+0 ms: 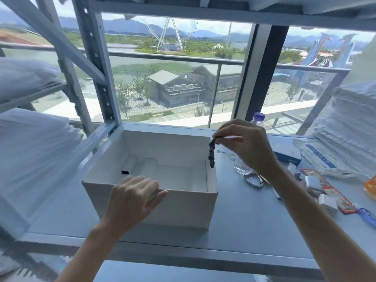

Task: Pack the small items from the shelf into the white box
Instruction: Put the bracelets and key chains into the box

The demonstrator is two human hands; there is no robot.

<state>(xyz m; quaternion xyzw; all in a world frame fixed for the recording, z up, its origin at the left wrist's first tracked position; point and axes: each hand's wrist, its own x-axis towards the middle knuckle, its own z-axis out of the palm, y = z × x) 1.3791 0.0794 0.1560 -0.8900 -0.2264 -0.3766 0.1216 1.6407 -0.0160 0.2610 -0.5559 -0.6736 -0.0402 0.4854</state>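
grey metal shelf (pixel 244 231), rectangular white box (pixel 183 208)

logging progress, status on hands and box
Left hand holds white box front rim. Right hand pinches dark bead bracelet, hanging at box's right wall. Nothing blocking.

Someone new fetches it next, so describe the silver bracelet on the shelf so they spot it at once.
Find the open white box on the grey shelf and look right of it, under the raised right hand. The silver bracelet lies curled there by the clear water bottle. It is thick and braided, unlike the fine chain behind it and the dark beads the right hand holds.
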